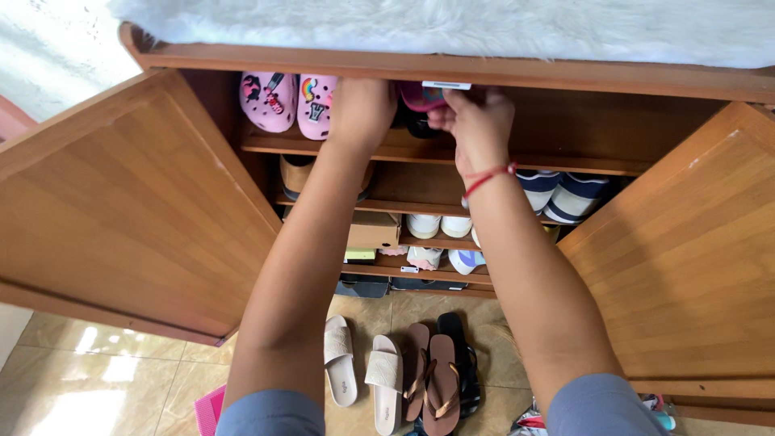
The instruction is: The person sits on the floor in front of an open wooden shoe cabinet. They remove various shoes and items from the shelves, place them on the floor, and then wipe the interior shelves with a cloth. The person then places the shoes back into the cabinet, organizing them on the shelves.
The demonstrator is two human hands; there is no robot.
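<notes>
I look down into an open wooden shoe cabinet [452,69]. Both my arms reach onto its top shelf. My right hand [476,121], with a red thread around the wrist, grips a dark pink shoe [421,97] at the shelf's middle. My left hand [362,109] reaches in beside that shoe, its fingers hidden in the shelf's shadow, so I cannot tell what it holds. To the left of my left hand stands a pair of light pink clogs [286,101] with small charms on them.
The cabinet's two doors [129,202] [686,250] swing wide open on either side. Lower shelves hold striped shoes [565,194], white sneakers [438,226] and a cardboard box [373,230]. White slides [363,367] and brown flip-flops [432,379] lie on the tiled floor. A white furry cover [452,24] tops the cabinet.
</notes>
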